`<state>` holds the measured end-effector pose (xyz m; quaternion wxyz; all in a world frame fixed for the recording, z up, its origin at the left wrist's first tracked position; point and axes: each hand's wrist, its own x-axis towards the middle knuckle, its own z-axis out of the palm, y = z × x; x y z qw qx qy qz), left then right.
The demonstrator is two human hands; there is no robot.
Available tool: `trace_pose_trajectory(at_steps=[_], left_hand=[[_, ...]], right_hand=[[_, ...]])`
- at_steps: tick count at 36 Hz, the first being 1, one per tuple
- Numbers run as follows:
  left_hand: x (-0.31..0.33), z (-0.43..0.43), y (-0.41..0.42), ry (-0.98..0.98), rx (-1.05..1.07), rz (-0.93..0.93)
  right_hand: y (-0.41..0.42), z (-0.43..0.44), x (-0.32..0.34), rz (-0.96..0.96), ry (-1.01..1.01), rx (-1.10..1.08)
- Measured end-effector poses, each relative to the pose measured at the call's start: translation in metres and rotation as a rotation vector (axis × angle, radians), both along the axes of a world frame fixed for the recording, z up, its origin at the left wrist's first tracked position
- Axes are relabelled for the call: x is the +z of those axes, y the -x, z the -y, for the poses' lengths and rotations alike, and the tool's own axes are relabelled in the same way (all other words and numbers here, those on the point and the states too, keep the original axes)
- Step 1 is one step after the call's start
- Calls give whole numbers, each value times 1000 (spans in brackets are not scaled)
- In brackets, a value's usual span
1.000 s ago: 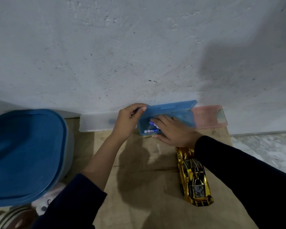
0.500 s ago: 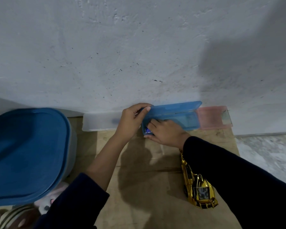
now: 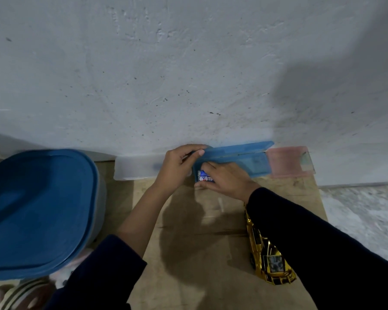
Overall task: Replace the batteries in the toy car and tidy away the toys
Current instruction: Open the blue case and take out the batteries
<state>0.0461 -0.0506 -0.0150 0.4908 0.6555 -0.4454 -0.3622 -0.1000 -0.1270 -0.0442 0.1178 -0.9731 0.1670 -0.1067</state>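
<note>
At frame centre, the left hand (image 3: 177, 163) still props the translucent blue plastic case's lid (image 3: 233, 151); the right hand (image 3: 224, 179), fingers curled, has shifted, uncovering batteries (image 3: 204, 175) inside, apparently picking them. The gold toy car (image 3: 267, 258) lies lower right on the wooden desk (image 3: 199, 253).

Home corner (likely): rough plaster wall (image 3: 188, 63), toy car (image 3: 269, 260), storage tub (image 3: 38, 209).

The surface (image 3: 188, 276) lies bare from its middle toward 6 o'clock, between the two sleeves, giving a hand room to pass. At 12 o'clock the wall (image 3: 188, 74) closes it off, with three boxes in a row touching it: clear (image 3: 134, 168), blue (image 3: 244, 159), pink (image 3: 289, 162). A blue tub (image 3: 36, 211) blocks 9 o'clock. The gold car (image 3: 269, 260) lies at 4 o'clock, partly under the right sleeve.
</note>
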Motion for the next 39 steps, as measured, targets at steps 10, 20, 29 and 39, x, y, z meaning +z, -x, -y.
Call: trace_pose_trajectory(at_steps=[10,20,29,39], left_hand=[[6,-1,1,10,2,2],[6,-3,-5,0,-12,138],[1,-13,0,-5,-16,206],[-13,-23,5,15,-219,626]], right_hand=[[24,6,20,-22,214,243],[28,-3,10,-151,384,256],[40,-7,25,-136,249,170],[54,12,33,-112,23,-205]])
